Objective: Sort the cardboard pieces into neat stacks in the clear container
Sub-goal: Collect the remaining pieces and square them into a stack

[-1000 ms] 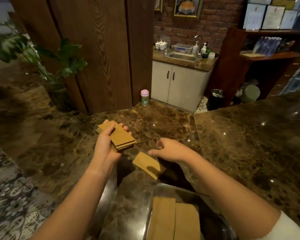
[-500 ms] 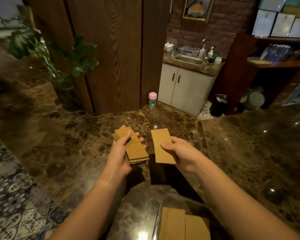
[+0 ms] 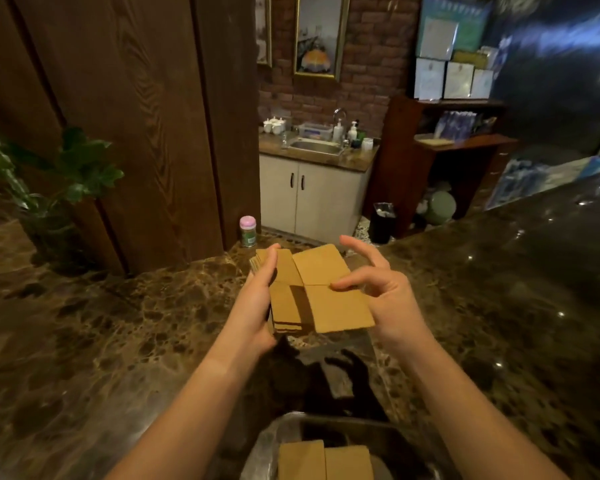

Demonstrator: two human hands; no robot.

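My left hand (image 3: pixel 257 306) grips a thick stack of brown cardboard pieces (image 3: pixel 286 306) above the marble counter. A single creased cardboard piece (image 3: pixel 329 289) lies partly over the stack's right side, pinched by the thumb and fingers of my right hand (image 3: pixel 378 292). The other fingers of that hand are spread. At the bottom edge sits the clear container (image 3: pixel 271 441), holding two cardboard stacks (image 3: pixel 323 460) side by side.
The dark marble counter (image 3: pixel 118 341) runs left and right. A small green jar with a pink lid (image 3: pixel 247 231) stands at its far edge. A potted plant (image 3: pixel 49 188) is at the left. A sink cabinet (image 3: pixel 312 192) lies beyond.
My right hand picked the loose piece off the counter, lifted it and brought it against the stack in my left hand. Both hands rose and the view tilted up.
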